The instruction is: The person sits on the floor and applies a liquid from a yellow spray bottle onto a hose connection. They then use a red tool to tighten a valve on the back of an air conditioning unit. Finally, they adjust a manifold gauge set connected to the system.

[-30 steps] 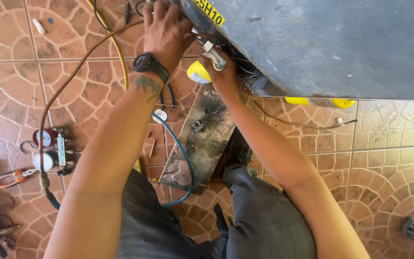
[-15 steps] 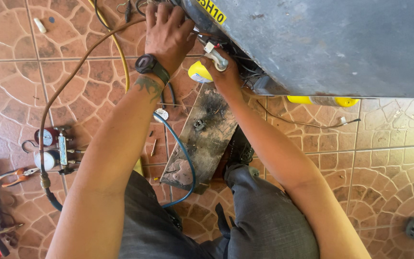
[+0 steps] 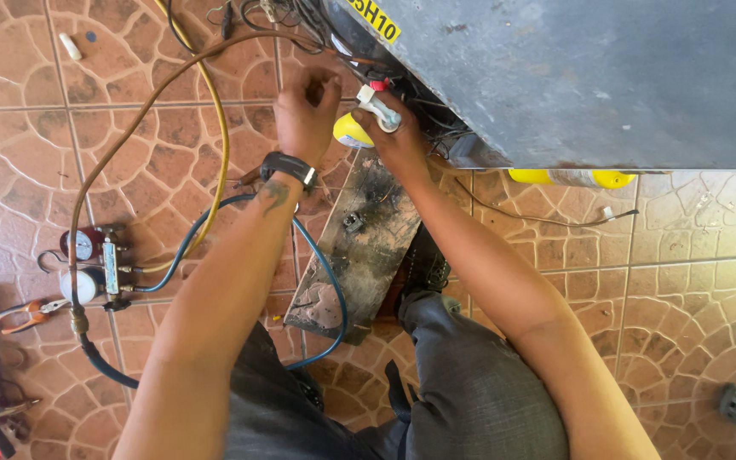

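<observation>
Head view shows the right hand (image 3: 393, 140) gripping a white-handled tool (image 3: 378, 109) beside the yellow canister (image 3: 353, 132), while the left hand (image 3: 304, 115), fingers curled, pinches wiring (image 3: 334, 38) under the grey unit (image 3: 572, 77).

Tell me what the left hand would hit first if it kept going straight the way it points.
Probably the tangle of dark wires under the grey metal unit; the left hand points up-frame toward them, though depth is unclear.

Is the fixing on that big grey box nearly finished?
Not yet, I think. Already set up: the gauge set with red and blue dials lies on the tiled floor, hoses attached. In hand: both hands, left and right, work at the grey metal box. Loose wires remain.
</observation>
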